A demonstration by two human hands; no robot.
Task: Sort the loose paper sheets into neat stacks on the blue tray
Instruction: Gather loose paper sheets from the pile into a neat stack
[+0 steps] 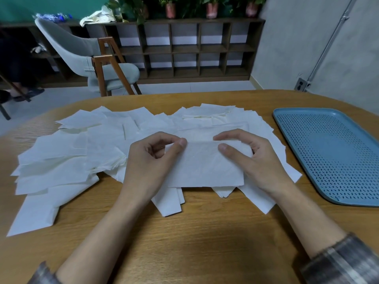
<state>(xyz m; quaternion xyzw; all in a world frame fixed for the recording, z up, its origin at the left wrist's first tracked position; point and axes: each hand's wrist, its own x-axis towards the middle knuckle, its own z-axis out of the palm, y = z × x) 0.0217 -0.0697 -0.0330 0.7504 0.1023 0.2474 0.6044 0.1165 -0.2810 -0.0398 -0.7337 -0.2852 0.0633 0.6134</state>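
Nearest are two plaid sleeves (336, 261), pushed up the forearms, above the bare wood of the counter (184, 242). Two hands meet over the middle of it. The left hand (151, 160) pinches the upper left corner of one folded sheet (201, 167) between thumb and curled fingers. The right hand (252, 158) grasps the same sheet's right end, thumb on top and fingers curled round the edge. That sheet lies flat on top of the loose paper sheets (71, 160). These form one wide, overlapping spread of white pieces, too many and too layered to count. It fans from the counter's left side across the middle, and the hands and held sheet cover its centre.

One blue tray (338, 160), perforated, sits on the counter's right side. It is near the spread's right edge but not touching it.

Beyond the counter stands one grey chair (82, 54) with wooden legs. Behind it a dark cubby shelf (184, 50) runs along the wall. Three pink plant pots (212, 10) show clearly on its top, with pale cloth and blue wrappers to their left. One wall socket (301, 85) sits low on the right wall.
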